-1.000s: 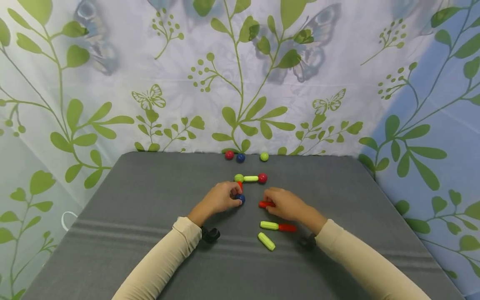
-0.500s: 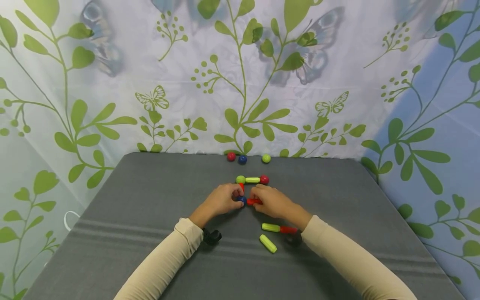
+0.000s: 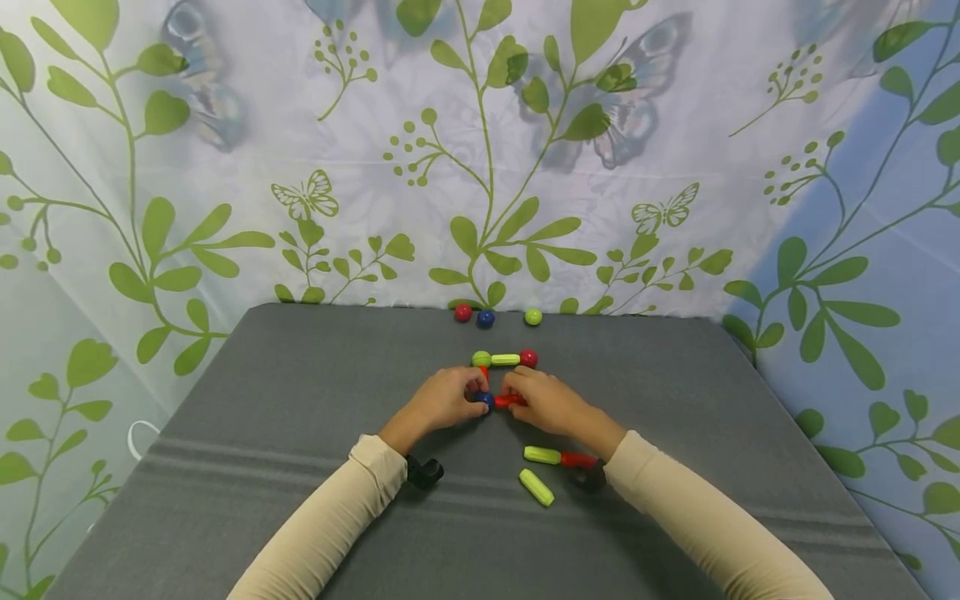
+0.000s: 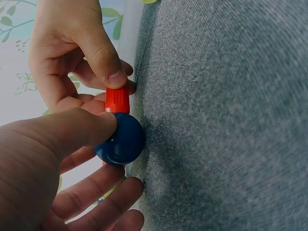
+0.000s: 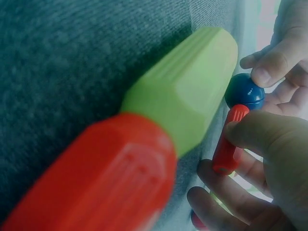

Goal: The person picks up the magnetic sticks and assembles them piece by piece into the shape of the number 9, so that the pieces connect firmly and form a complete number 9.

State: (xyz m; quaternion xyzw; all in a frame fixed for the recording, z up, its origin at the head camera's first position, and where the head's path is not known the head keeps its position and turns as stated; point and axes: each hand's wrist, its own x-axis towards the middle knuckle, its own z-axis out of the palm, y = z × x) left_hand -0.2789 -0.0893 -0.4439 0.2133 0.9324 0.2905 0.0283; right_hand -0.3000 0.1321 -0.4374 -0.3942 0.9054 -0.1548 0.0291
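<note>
A blue ball (image 4: 126, 142) is pinched between the thumb and fingers of my left hand (image 3: 444, 398). My right hand (image 3: 547, 402) grips a short red rod (image 5: 230, 139), whose end touches the ball in both wrist views. Another red rod (image 3: 483, 374) runs back from the blue ball towards a green ball (image 3: 481, 358), partly covered by the left fingers. From the green ball a yellow-green rod (image 3: 505, 360) reaches across to a red ball (image 3: 528, 358).
Nearer the front lie a yellow-green rod (image 3: 542, 454) end to end with a red rod (image 3: 577, 460), and a loose yellow-green rod (image 3: 537, 487). Along the table's back edge sit a red ball (image 3: 462, 312), a blue ball (image 3: 486, 319) and a green ball (image 3: 533, 317).
My right hand has moved left with the red rod, bringing its end against the blue ball. The left hand keeps its hold on the ball in place.
</note>
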